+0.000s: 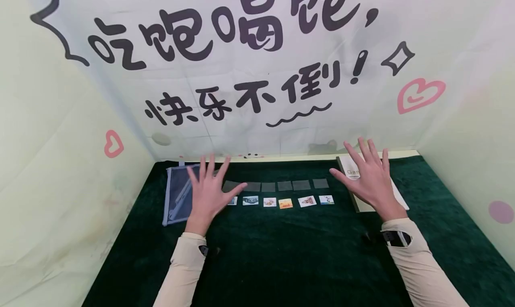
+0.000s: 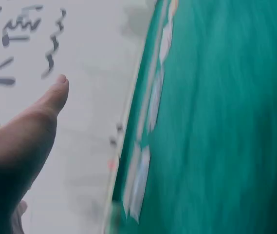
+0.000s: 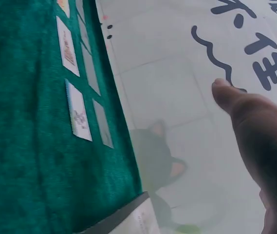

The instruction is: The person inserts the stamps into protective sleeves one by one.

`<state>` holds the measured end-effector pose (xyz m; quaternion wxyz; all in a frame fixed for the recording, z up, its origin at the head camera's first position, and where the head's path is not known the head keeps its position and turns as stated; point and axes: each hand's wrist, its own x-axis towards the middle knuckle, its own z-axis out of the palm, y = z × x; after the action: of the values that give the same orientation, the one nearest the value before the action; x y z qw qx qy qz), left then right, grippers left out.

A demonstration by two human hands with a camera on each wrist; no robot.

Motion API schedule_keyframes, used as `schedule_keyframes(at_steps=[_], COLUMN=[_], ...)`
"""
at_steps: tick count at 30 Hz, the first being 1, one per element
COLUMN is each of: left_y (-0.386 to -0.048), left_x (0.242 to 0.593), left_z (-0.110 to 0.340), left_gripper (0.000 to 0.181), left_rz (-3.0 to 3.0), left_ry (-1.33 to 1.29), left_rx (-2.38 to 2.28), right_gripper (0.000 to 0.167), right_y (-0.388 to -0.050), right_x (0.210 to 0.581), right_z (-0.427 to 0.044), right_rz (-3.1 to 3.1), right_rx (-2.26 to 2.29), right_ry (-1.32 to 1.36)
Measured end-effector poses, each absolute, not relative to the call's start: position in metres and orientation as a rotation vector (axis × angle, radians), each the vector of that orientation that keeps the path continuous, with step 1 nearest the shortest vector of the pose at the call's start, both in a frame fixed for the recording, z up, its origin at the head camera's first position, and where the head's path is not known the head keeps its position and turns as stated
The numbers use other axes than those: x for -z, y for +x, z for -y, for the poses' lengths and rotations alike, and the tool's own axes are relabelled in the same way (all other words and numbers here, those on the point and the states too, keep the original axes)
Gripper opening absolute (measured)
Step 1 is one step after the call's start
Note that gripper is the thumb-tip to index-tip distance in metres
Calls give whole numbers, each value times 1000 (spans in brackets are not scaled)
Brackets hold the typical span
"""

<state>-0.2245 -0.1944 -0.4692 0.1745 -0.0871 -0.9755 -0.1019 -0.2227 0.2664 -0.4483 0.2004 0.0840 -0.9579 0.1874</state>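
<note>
My left hand [image 1: 209,193] is raised with its fingers spread, in front of a blue-edged zip pouch [image 1: 175,199], and holds nothing. My right hand [image 1: 372,182] is also raised, fingers apart, in front of a white box or book [image 1: 396,193] with partly hidden lettering. Between the hands lies a row of small picture cards, among them a blue one [image 1: 250,200], an orange one [image 1: 285,203] and a white one at the right end [image 3: 79,111]. Behind them runs a row of translucent grey rectangles [image 1: 301,185]. The left hand covers part of both rows.
A dark green cloth [image 1: 289,258] covers the table. White printed sheeting [image 1: 281,137] with black lettering rises directly behind its far edge, and pale side walls [image 1: 60,164] flank it. Each wrist wears a dark device [image 1: 397,238].
</note>
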Motion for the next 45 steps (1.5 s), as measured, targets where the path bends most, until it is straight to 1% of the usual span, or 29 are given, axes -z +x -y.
schedule_keyframes(at_steps=[3, 5, 8, 13, 16, 21, 28, 36, 40, 45], left_y=[-219, -214, -208, -201, -199, -201, -204, -212, -216, -219], left_x=[465, 465, 468, 470, 470, 474, 480, 488, 488, 488], left_z=[174, 159, 139, 103, 81, 49, 14, -20, -33, -43], left_gripper=[98, 94, 86, 68, 59, 47, 38, 36, 36, 41], left_rz=[2781, 2790, 2826, 2894, 2903, 2906, 2906, 2893, 2898, 2932], left_ry=[-351, -426, -541, -711, -802, -922, -999, -1009, -978, -924], left_rx=[338, 385, 515, 916, 1029, 996, 808, 485, 415, 360], right_gripper=[93, 87, 75, 53, 45, 44, 39, 34, 31, 29], right_y=[-222, -223, -225, -231, -235, -242, -246, -247, -248, -249], right_x=[452, 455, 459, 470, 476, 485, 494, 501, 503, 505], right_z=[-264, -262, -260, -257, -254, -247, -243, -245, -248, -248], right_rz=[2661, 2666, 2695, 2748, 2781, 2845, 2854, 2836, 2824, 2820], right_rx=[-584, -633, -712, -810, -884, -968, -949, -927, -929, -943], right_ry=[279, 295, 321, 422, 466, 474, 530, 588, 596, 600])
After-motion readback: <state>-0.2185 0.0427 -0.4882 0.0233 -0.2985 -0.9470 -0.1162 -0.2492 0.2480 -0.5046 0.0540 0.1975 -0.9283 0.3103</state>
